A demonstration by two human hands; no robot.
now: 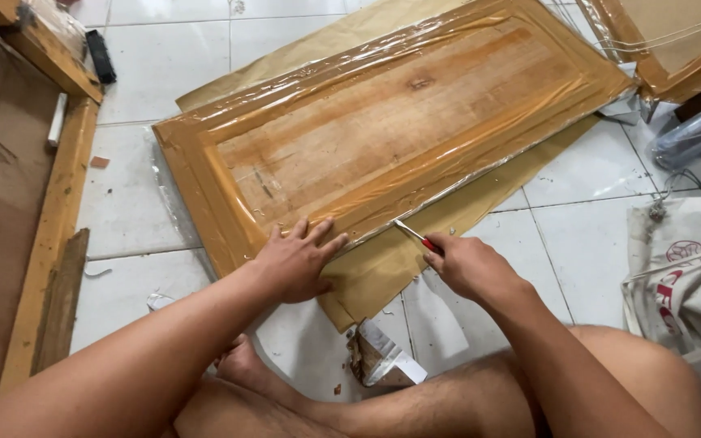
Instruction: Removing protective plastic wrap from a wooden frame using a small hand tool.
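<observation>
**Blade at the panel's edge**

I'm sitting on the white tiled floor [156, 73] with the wooden panel [383, 122] lying flat right in front of me, wrapped in clear plastic film and resting on a sheet of brown paper [383, 268]. My left hand [298, 259] lies flat, fingers spread, pressing on the panel's near corner; it grasps nothing. My right hand [468, 264] is clenched around a small cutter [415, 235] with a red grip, its thin blade pointing up-left and touching the panel's near long edge, just beside my left fingertips.

At far right, a white cloth bag [683, 276] with a red round mark slumps on the tiles. Near my knees lies a torn white scrap of wrapping [383, 361]. A second wrapped panel [675, 40] pokes in at top right, so two panels in all. One cutter, one bag. A wooden frame [58, 211] runs along the left.
</observation>
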